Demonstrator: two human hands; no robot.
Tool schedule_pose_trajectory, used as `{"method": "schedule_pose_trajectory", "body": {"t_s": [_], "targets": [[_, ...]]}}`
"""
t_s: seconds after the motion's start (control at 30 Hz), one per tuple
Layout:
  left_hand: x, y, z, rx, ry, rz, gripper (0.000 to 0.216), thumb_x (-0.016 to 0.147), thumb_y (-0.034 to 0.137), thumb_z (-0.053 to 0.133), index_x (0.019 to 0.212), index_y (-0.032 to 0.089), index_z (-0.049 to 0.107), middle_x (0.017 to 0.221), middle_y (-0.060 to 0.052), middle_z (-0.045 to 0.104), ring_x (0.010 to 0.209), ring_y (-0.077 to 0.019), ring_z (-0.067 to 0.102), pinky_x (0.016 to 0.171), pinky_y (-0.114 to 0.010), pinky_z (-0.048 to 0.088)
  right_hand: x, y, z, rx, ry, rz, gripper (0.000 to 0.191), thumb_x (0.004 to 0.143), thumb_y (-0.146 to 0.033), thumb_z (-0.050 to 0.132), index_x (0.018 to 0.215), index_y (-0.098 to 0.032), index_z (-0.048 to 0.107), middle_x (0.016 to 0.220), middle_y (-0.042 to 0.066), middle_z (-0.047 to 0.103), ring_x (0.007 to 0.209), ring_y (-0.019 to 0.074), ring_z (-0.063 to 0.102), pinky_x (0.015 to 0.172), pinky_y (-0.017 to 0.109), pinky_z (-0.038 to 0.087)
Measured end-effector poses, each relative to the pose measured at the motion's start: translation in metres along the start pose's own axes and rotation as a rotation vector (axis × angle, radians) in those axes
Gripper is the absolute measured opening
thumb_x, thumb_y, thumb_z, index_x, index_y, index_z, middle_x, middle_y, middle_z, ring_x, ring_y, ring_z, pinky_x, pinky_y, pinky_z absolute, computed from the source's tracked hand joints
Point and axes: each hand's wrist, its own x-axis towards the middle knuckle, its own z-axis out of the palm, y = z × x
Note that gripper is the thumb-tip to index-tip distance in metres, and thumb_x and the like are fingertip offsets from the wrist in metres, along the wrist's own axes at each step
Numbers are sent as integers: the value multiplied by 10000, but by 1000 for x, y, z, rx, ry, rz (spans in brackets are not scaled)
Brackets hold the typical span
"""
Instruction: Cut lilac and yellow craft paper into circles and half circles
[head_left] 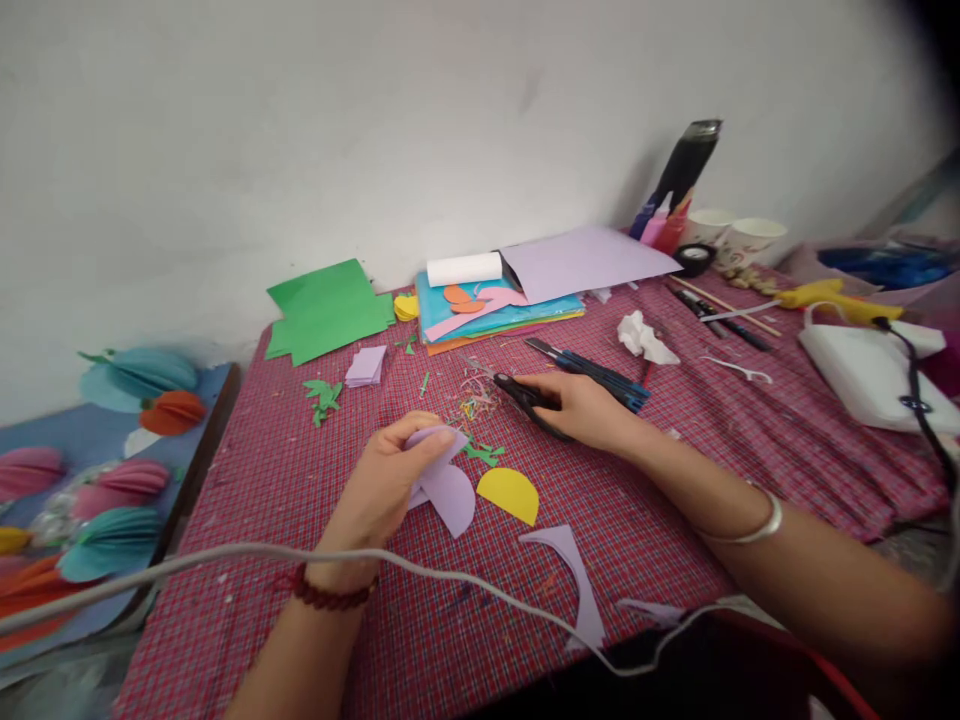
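Observation:
Between the thumb and fingers of my left hand [394, 470] is a piece of lilac paper [435, 440]. Below it lies a rounded lilac paper piece [454, 500]; I cannot tell whether the hand holds this one too. My right hand [581, 408] is wrapped round the black handles of a pair of scissors [525, 397], whose blades point left over a heap of thin paper scraps [474, 400]. A yellow half circle of paper [510, 494] rests on the checked cloth between my hands. Curved lilac offcuts [574, 580] lie nearer to me.
Green paper sheets [330, 310], a coloured paper stack [495, 318] and a lilac sheet [592, 262] lie along the wall. A blue cutter [600, 375] sits beyond my right hand. A white cable [420, 570] crosses in front. Paper decorations [127, 510] stand at left, a yellow glue gun [832, 300] at right.

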Motion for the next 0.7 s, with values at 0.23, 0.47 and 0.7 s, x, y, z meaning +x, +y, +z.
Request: {"method": "schedule_pose_trajectory", "body": {"t_s": [0.23, 0.47, 0.7], "targets": [[-4, 2, 6, -78, 100, -62, 216, 624, 318, 795, 715, 154, 688, 631, -7, 643, 529, -90, 554, 486, -191, 421, -2, -1, -4, -375, 51, -16, 463, 825, -220, 555, 1287, -235, 576, 1141, 72, 658, 993, 239, 623, 880, 353, 467], [-3, 3, 15, -225, 124, -131, 306, 558, 284, 839, 690, 144, 601, 591, 21, 625, 503, -84, 572, 482, -181, 460, -2, -6, -6, -523, 31, -126, 278, 840, -182, 539, 1081, -168, 678, 949, 112, 647, 922, 247, 578, 841, 368, 430], [-3, -1, 19, -272, 45, -107, 296, 512, 216, 847, 694, 148, 623, 638, -11, 681, 559, -132, 633, 554, -240, 522, -10, -37, 1, 136, 82, -94, 213, 893, -218, 472, 771, -148, 632, 728, 23, 600, 700, 133, 539, 691, 272, 429]]}}
